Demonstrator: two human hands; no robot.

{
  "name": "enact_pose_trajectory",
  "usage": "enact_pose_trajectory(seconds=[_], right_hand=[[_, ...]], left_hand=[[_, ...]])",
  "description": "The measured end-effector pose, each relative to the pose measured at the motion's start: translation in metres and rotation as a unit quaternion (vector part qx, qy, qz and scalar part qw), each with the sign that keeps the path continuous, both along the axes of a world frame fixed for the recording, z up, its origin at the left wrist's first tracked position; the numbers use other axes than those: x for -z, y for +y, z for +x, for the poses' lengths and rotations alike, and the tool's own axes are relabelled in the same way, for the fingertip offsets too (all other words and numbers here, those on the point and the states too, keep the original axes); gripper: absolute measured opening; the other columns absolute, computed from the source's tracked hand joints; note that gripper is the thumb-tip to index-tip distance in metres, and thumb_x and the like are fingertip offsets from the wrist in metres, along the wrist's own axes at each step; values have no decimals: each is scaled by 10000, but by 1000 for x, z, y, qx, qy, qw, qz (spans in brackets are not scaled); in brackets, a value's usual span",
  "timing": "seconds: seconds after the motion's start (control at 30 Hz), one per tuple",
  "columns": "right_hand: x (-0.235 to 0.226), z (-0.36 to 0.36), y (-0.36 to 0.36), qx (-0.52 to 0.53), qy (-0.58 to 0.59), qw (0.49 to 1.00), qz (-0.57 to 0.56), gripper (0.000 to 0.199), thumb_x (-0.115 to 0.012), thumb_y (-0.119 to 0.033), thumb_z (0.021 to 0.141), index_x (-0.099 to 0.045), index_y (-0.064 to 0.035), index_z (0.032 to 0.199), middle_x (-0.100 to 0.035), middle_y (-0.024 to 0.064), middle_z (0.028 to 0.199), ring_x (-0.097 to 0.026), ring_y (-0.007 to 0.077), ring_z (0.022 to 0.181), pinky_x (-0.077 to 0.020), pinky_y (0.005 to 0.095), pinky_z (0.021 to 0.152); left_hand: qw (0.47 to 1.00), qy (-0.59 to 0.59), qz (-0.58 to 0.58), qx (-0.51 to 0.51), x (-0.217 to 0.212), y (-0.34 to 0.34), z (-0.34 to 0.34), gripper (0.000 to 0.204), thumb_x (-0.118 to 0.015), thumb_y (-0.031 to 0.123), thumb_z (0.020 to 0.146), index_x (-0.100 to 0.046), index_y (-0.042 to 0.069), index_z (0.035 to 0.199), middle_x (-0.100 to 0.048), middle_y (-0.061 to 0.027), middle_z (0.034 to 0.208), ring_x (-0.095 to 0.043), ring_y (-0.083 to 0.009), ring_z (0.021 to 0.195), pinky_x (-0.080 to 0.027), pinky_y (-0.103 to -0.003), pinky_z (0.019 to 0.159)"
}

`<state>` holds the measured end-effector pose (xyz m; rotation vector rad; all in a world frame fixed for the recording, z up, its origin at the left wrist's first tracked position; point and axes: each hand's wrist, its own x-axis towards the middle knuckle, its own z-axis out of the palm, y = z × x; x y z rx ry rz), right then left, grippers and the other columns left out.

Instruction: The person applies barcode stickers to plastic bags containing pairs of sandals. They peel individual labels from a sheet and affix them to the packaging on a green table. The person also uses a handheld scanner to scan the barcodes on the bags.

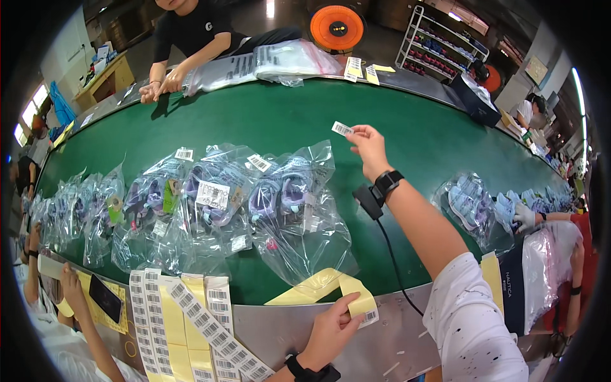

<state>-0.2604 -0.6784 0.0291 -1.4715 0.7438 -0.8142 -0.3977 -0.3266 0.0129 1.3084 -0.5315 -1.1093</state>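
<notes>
Above green belt [254,114], white label [342,128], pinched in right-hand fingers [365,131]

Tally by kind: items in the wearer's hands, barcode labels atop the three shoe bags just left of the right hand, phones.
Loose label, right hand: 1
Yellow backing strip, left hand: 1
Bag-top labels: 2
Black phone: 1
Total: 5
</notes>
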Motion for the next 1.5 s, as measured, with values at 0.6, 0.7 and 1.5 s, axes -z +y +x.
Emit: enact_pose_trajectory(seconds=[0.6, 0.7, 1.5], right_hand=[[-14, 49, 14, -173, 173, 966, -87, 88, -712, -91, 772, -667, -17, 787, -650, 47, 753, -580, 125, 737, -450, 281, 670], [-9, 52, 8, -166, 180, 969, -35, 69, -711, -44, 754, -655, -4, 764, -661, 79, 753, -607, 140, 690, -473, 296, 619], [14, -73, -29, -58, 83, 994, -49, 347, -606, -15, 811, -580, 24, 1155, -682, 112, 831, -630, 131, 699, -522, 274, 633]], left_hand=[[999, -13, 18, 25, -5, -5, 2, 435, -629, 29, 899, -488, -7, 1308, -685, -116, 1034, -650, -100, 905, -515, -235, 770], [999, -4, 18, 33, -8, -7, 0, 443, -616, 7, 903, -472, -21, 1321, -672, -106, 1070, -640, -98, 943, -511, -229, 793], [1000, -5, -2, -26, 1, -9, -6, 489, -636, 45, 894, -466, 27, 1353, -693, -76, 916, -608, -56, 769, -475, -208, 680]])
